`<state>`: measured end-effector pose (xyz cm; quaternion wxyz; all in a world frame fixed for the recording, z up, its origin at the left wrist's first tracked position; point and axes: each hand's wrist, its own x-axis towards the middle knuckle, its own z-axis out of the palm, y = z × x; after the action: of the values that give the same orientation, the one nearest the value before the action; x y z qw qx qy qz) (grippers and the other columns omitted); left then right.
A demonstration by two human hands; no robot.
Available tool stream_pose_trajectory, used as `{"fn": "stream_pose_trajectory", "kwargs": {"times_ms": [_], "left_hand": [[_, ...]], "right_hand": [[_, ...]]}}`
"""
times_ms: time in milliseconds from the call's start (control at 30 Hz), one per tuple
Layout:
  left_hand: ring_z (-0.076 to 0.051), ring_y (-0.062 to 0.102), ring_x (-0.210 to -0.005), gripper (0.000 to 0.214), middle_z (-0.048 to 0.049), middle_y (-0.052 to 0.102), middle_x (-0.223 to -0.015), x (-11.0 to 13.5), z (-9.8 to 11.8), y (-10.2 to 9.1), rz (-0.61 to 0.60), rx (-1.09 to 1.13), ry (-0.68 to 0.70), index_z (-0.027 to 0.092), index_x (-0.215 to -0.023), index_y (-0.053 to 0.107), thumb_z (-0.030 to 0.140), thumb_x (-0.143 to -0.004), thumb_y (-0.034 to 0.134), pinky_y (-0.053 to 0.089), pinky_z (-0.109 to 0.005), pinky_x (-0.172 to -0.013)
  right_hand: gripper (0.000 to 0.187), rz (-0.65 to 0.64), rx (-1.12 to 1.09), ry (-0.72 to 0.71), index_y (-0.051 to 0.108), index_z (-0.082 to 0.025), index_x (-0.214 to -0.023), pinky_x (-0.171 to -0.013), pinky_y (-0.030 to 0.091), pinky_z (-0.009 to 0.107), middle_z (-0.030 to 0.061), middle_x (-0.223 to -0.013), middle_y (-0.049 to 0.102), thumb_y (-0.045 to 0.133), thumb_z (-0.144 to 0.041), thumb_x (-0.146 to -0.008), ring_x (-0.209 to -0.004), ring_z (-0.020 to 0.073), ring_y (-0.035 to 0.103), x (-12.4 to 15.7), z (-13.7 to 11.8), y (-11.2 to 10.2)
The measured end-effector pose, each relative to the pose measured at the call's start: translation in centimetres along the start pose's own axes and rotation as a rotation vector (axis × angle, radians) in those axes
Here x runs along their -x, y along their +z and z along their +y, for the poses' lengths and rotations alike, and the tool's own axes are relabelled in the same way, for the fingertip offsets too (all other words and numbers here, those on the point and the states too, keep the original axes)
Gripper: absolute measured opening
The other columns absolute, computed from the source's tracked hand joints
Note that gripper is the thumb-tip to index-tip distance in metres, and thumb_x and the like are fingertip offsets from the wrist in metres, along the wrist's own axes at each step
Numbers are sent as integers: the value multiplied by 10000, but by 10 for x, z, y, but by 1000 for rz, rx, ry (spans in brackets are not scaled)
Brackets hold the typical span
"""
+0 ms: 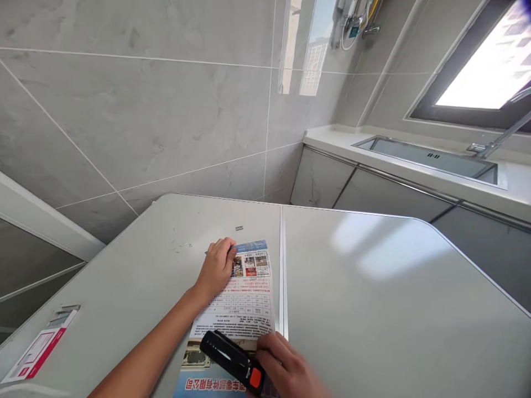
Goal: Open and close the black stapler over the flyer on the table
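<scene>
A printed leaflet with text, small pictures and a blue band lies on the table, upside down to me. My left hand is closed at its far edge, fingers bent over the paper. Across the near part of the leaflet slants a black stapler with an orange-red patch at its rear end. Curled around that rear end is my right hand, partly cut off by the bottom of the view. A short strip of staples lies beyond the leaflet, and loose staples are scattered to its left.
A white and pink pack with staple strips rests at the table's left. The folding table has a seam just right of the leaflet. Behind it are a tiled wall and a counter with a sink.
</scene>
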<state>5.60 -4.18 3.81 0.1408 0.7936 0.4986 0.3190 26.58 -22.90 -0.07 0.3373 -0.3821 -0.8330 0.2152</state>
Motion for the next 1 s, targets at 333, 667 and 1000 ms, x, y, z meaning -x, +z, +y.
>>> {"fn": "stream_pose_trajectory", "kwargs": {"times_ms": [333, 667, 1000], "left_hand": [[-223, 611, -963, 171, -25, 683, -974, -28, 57, 75, -211, -64, 146, 225, -982, 541, 231, -1090, 409, 397, -380, -867], [-288, 584, -1037, 104, -106, 643, -1046, -45, 77, 113, -255, -156, 244, 197, -972, 647, 188, -1013, 552, 472, -449, -884], [-245, 618, -1082, 229, -68, 699, -1121, -23, 39, 58, -237, 22, 326, 245, -1035, 770, 128, -986, 579, 510, -456, -1021]], "right_hand": [[261, -98, 17, 235, 531, -226, -873, -727, 522, 243, 34, -983, 620, 674, -98, -696, -855, 171, 603, 52, 16, -55], [400, 70, 373, 316, 631, -275, -1037, -770, 507, 402, 93, -1173, 630, 821, -237, -687, -930, 284, 567, 50, 4, -74], [184, -276, 130, 395, 542, -215, -771, -655, 400, 273, 4, -854, 663, 714, -154, -748, -742, 170, 595, -16, 1, -96]]}}
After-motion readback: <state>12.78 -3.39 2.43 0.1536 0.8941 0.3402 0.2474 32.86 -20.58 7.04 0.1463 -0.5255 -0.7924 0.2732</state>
